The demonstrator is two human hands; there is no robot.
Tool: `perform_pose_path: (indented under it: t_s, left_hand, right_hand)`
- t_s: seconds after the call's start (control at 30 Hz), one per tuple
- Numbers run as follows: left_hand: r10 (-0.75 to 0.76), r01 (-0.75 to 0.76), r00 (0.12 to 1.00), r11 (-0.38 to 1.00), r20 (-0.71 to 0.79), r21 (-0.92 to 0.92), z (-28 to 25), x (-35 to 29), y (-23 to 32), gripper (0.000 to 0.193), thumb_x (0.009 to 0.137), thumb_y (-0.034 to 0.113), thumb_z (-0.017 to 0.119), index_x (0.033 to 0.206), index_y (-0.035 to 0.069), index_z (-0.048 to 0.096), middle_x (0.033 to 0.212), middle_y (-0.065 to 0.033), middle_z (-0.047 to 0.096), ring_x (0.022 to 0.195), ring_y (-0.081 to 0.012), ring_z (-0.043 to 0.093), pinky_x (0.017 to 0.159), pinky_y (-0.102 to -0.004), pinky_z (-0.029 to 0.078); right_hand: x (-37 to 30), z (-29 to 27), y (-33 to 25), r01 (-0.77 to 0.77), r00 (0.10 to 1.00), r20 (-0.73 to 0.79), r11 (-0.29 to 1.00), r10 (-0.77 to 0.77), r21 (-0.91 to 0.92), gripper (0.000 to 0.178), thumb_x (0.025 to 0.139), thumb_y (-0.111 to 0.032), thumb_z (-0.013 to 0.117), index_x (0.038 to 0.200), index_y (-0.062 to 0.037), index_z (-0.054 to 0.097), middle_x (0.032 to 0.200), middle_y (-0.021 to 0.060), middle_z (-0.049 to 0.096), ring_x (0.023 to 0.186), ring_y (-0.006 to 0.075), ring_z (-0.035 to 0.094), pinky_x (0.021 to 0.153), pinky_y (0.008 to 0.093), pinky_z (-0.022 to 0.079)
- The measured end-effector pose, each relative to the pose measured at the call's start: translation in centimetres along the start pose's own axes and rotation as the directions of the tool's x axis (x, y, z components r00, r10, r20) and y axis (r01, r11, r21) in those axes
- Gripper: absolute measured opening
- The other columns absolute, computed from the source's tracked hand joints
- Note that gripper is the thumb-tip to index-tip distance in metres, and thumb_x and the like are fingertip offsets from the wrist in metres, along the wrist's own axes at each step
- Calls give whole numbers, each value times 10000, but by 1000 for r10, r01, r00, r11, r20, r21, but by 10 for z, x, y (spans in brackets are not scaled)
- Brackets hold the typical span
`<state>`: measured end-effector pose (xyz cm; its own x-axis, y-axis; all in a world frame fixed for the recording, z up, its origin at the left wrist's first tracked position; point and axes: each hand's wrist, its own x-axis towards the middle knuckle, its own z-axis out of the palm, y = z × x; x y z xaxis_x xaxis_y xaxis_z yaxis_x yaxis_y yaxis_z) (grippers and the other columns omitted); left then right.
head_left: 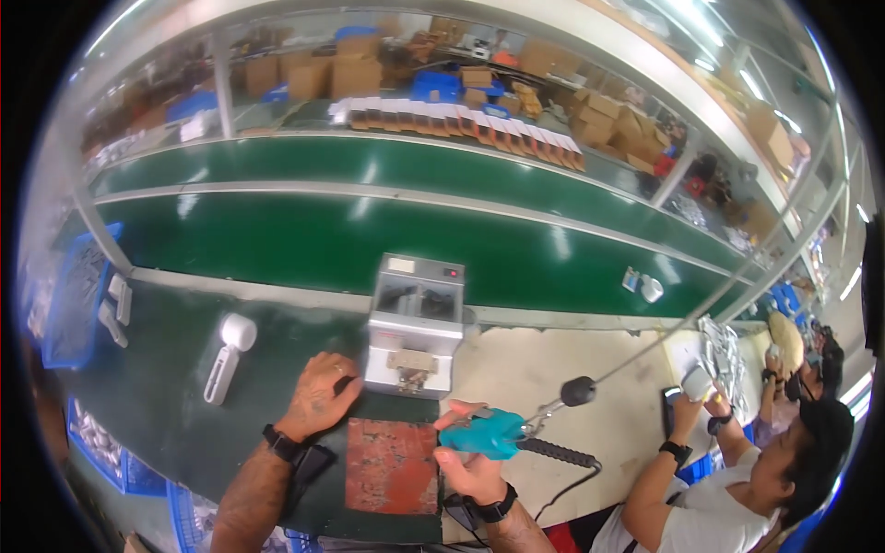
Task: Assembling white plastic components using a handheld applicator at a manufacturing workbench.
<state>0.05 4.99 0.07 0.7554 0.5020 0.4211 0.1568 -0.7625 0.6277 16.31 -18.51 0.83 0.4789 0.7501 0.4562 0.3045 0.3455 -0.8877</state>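
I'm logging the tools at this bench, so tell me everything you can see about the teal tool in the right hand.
The teal power tool has a smooth, plastic-looking teal body and a black ribbed handle section running off to the right, where a dark cable drops away. It lies roughly level, nose pointing left over the worn reddish work mat. The right hand wraps it from below, thumb on top. A thin metal arm rises from its rear to a black ball on a taut line. Its tip is hidden.
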Motion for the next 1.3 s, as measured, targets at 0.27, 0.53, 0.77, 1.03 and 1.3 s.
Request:
perform_pose_path:
  t_s: [0.27,0.53,0.77,1.03,1.3]
  left_hand:
    - [-24,24,999,1000,21,7,4,1,-1,97,899,99,688,930,17,648,1022,-132,680,1007,-376,610,916,-455,481]
    - [-15,15,1000,1000,12,2,2,-1,1,96,896,94,686,934,18,643,1030,-124,681,1006,-374,605,917,-451,477]
    - [-21,21,1000,1000,17,8,5,2,0,114,888,90,685,946,4,638,1035,-140,680,1007,-392,614,943,-468,478]
    - [-27,28,1000,1000,13,-6,4,1,3,118,881,84,684,945,-6,646,1032,-146,681,1008,-395,620,947,-473,480]
    - [-47,47,999,999,1,16,8,-5,-1,101,863,47,684,933,-5,633,1006,-146,662,1000,-400,614,998,-486,462]
  right_hand:
    - [3,-5,2,-11,1000,-2,999,11,-48,623,891,-196,809,1404,25,535,1109,115,667,881,143,603,805,314,499]
    - [7,-2,1,83,996,33,988,-79,-130,627,892,-156,802,1420,35,524,1091,112,670,959,164,647,839,341,525]
    - [1,-2,8,49,998,40,993,-45,-105,602,902,-122,791,1416,37,521,1089,106,670,929,146,650,808,318,543]
    - [1,-7,9,65,995,89,976,-48,-207,586,905,-127,792,1408,20,530,1103,102,673,915,134,636,808,309,527]
    - [-2,-2,5,-31,995,90,992,42,-120,608,907,-133,787,1433,11,519,1184,97,622,1013,158,613,859,332,514]
